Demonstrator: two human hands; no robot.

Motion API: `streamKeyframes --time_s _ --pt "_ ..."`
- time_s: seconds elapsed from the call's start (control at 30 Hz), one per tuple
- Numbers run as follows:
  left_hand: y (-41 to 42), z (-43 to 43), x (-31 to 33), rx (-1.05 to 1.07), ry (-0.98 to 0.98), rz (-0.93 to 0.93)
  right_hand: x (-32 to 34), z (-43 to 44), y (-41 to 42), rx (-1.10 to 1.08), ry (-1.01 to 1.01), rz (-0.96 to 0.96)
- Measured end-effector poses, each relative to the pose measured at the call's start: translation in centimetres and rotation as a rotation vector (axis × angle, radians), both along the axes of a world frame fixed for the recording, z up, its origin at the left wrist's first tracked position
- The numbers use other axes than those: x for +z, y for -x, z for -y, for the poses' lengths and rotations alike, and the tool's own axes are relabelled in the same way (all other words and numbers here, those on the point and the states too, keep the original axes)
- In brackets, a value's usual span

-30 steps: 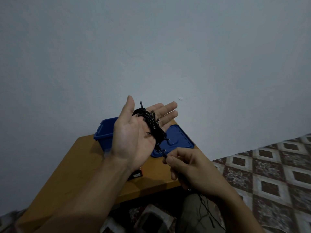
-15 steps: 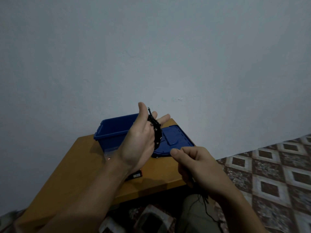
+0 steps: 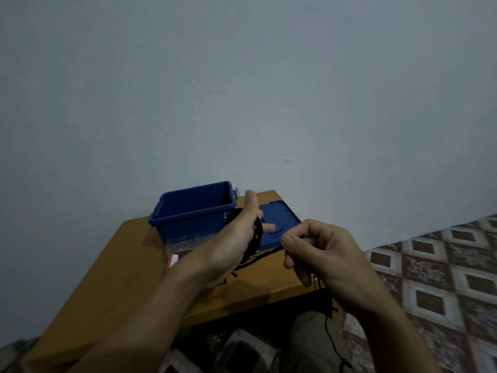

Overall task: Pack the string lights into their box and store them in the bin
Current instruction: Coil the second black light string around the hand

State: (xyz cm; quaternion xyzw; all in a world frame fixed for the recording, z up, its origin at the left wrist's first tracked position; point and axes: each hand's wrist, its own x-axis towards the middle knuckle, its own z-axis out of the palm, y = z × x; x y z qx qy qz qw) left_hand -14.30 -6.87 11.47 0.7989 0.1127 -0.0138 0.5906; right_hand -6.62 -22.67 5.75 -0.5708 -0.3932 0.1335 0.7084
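Black string lights (image 3: 256, 238) are wound in a coil around my left hand (image 3: 236, 235), whose fingers stay straight over the wooden table (image 3: 107, 286). From the coil a free strand runs right to my right hand (image 3: 320, 251), which pinches it; the rest of the strand hangs down past the table edge toward my lap. The open blue bin (image 3: 193, 208) stands at the back of the table. Its blue lid (image 3: 279, 224) lies flat to the right of it. A clear packet and a small red-and-white box (image 3: 173, 259) lie in front of the bin, partly hidden by my left forearm.
The table stands against a plain pale wall. A patterned tile floor (image 3: 443, 278) lies to the right. Below the table's front edge are my knee and some blurred objects on the floor.
My left hand has dropped lower and turned edge-on over the table, so the bin shows in full. My right hand has swung up and to the right, drawing the strand around.
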Motion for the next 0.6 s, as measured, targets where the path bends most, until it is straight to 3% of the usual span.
streamKeyframes --time_s 0.27,0.6 --pt "0.01 -0.07 -0.42 -0.124 -0.144 -0.123 0.24 0.13 0.20 0.025 -0.084 -0.031" --pt "0.48 -0.39 0.00 -0.309 -0.146 -0.239 0.38 0.33 0.15 0.068 -0.136 -0.117"
